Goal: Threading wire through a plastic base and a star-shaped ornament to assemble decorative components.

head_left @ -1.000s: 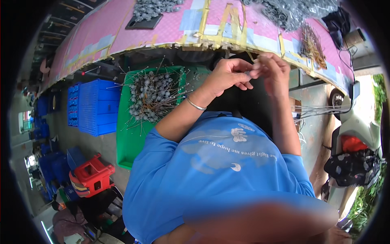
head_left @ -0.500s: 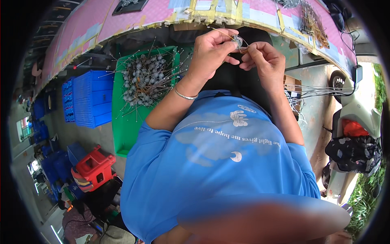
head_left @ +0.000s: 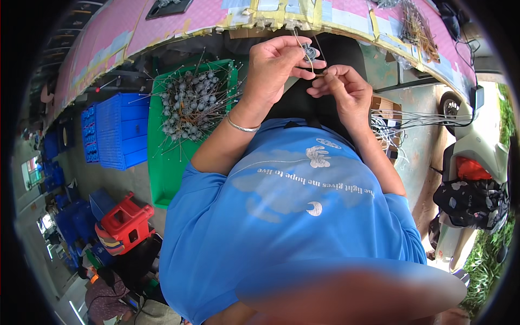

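Pinching a small grey part (head_left: 309, 52) between thumb and forefinger, the left hand (head_left: 271, 67) has its other fingers spread loosely below it. The part looks coiled or ringed, but the fingertips cover some of it and its exact shape is hard to make out. A thin yellowish wire (head_left: 298, 38) runs past the part toward the right hand (head_left: 349, 92), whose thumb and forefinger are pressed together on its lower end; the tip itself is hidden between them. A darker, finer strand (head_left: 319, 44) passes just right of the part, and I cannot tell whether it joins it.

Just beyond the fingers is the taped edge of a pink desk (head_left: 103, 43); its far side is cut off by the upper rim. Beyond the fingers to the right, a bundle of brownish wires (head_left: 418, 32) lies on it. Beyond them to the left, a dark tray (head_left: 169, 9) is only partly in view.

Left of the fingers, a green crate (head_left: 162, 181) holds a tangle of grey balls on thin stems (head_left: 189, 103), too crowded to count. Farther left is a blue crate (head_left: 127, 130). Right of the fingers, a cardboard box (head_left: 394, 108) is partly covered by pale cables (head_left: 428, 122).
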Action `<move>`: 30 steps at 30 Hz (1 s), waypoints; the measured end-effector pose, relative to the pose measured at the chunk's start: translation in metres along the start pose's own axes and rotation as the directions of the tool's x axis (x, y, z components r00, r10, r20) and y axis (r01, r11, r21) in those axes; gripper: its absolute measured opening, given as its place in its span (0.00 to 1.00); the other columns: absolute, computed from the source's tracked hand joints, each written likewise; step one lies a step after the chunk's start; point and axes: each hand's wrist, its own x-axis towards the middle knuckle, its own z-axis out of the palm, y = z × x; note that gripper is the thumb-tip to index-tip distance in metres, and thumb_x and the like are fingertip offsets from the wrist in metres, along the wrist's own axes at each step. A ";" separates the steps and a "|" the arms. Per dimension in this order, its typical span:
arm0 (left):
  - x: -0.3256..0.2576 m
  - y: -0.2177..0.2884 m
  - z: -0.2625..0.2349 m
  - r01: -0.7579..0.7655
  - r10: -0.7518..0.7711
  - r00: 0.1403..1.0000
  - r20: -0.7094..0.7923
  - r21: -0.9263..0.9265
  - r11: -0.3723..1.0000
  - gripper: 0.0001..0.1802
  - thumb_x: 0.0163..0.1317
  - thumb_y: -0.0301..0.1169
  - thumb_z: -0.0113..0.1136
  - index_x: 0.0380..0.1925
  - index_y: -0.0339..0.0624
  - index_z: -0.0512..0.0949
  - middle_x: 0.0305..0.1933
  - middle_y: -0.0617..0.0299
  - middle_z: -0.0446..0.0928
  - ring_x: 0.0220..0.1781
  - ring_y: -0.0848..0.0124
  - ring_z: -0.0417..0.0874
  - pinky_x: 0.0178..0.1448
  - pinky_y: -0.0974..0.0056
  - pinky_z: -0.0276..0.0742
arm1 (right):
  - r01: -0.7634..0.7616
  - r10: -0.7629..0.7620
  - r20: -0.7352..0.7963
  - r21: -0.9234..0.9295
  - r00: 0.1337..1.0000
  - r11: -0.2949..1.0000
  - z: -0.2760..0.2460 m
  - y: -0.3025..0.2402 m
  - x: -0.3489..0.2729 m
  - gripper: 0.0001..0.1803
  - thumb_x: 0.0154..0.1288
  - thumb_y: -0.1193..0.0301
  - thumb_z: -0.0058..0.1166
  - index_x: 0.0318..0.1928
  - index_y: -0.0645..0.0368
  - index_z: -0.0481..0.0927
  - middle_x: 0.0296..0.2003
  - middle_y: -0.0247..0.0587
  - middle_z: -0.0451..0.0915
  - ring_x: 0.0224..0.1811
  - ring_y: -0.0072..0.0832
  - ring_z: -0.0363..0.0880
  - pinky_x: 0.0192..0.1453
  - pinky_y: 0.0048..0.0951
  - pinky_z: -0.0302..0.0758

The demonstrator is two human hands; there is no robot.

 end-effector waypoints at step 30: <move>0.008 -0.022 0.031 -0.085 0.093 0.981 0.170 -0.050 0.995 0.19 0.60 0.15 0.62 0.52 0.27 0.75 0.50 0.47 0.79 0.38 0.63 0.88 0.42 0.66 0.88 | -0.298 0.248 0.168 0.451 0.954 0.841 -0.040 0.000 0.060 0.09 0.70 0.76 0.52 0.47 0.66 0.80 0.43 0.45 0.83 0.40 0.32 0.84 0.44 0.31 0.84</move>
